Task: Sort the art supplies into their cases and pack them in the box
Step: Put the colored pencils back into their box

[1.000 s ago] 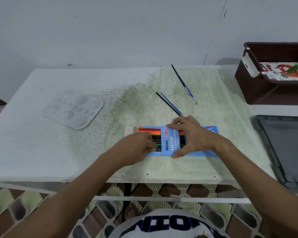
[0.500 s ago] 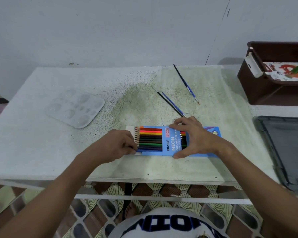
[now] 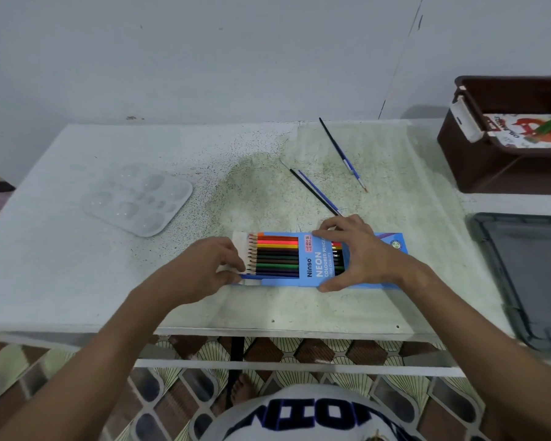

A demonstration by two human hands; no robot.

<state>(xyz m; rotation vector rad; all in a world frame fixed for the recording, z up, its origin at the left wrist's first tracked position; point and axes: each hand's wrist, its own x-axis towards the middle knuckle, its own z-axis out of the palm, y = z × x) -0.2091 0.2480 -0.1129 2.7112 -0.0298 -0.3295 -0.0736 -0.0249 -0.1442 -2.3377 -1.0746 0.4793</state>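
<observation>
A blue coloured-pencil case (image 3: 315, 265) lies flat near the table's front edge, its row of coloured pencils (image 3: 277, 257) showing with tips to the left. My right hand (image 3: 357, 253) grips the case across its middle, thumb at the near edge and fingers over the far edge. My left hand (image 3: 210, 265) pinches a blue pencil (image 3: 252, 276) at the case's near left corner. Two paintbrushes (image 3: 315, 192) lie just behind the case, and a third paintbrush (image 3: 342, 154) lies farther back. A clear paint palette (image 3: 137, 198) sits at the left.
A brown box (image 3: 490, 167) holding a printed packet (image 3: 528, 130) stands at the back right. A dark grey lid or tray (image 3: 522, 275) lies at the right edge. The white table (image 3: 61, 265) ends close to my body, with tiled floor below.
My left hand has drawn back leftward, uncovering the pencil tips, and now pinches the blue pencil at the case's near left corner. My right hand has stayed on the case.
</observation>
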